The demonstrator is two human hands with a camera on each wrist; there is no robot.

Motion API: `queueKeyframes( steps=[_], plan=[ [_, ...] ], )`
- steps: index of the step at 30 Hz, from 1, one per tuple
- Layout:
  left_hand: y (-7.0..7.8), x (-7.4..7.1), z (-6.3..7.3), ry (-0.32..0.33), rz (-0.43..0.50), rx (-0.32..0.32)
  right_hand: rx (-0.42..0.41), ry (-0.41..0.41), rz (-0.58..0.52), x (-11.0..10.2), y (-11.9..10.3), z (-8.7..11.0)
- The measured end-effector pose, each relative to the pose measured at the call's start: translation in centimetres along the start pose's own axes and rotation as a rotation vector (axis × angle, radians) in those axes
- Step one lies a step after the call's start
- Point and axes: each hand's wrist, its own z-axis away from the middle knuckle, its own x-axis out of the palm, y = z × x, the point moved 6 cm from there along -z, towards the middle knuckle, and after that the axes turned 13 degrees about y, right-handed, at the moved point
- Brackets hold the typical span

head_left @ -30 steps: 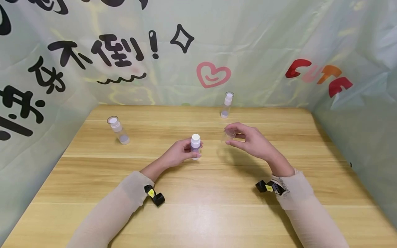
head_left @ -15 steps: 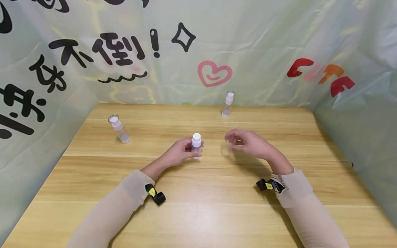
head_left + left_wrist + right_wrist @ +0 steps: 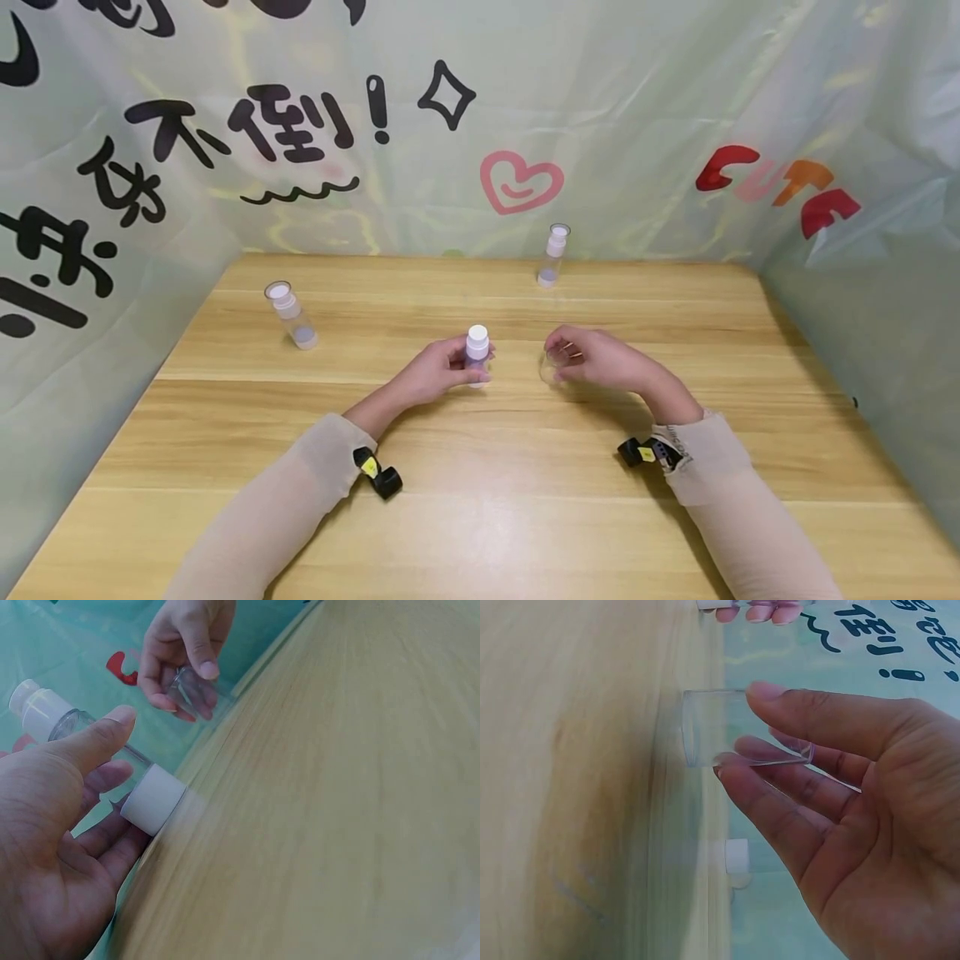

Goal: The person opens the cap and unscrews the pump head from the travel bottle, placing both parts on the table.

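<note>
My left hand (image 3: 433,373) holds a small pump bottle (image 3: 477,343) upright near the middle of the table, thumb on the near side. It has a white top, a see-through body and a white base (image 3: 154,799), which stands at the tabletop in the left wrist view. To its right, my right hand (image 3: 609,362) pinches a clear cylindrical cap (image 3: 714,729) between thumb and fingers. The cap is apart from the bottle, low over the wood, with its rim pointing down towards the table.
Two similar bottles with clear caps on stand on the wooden table (image 3: 465,517): one bottle (image 3: 292,317) at the left, another bottle (image 3: 551,257) at the back. A printed cloth (image 3: 615,100) rises behind the table and along its sides.
My right hand has come down and slightly nearer to me with the clear cap, bringing it close to the tabletop. My left hand keeps its hold on the bottle in the same place.
</note>
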Motion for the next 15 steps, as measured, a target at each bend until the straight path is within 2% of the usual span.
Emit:
queueKeyframes(
  steps=[3,10,15],
  plan=[
    [1.5,-0.1,0.4,-0.007,0.006,-0.008,-0.005,0.005,-0.003,0.1,0.1,0.0],
    [1.2,-0.1,0.4,-0.002,0.001,-0.021,0.018,-0.021,-0.011,-0.2,-0.1,0.1],
    [1.2,-0.1,0.3,0.002,-0.020,-0.032,0.018,0.025,-0.013,-1.0,-0.7,0.2]
  ],
)
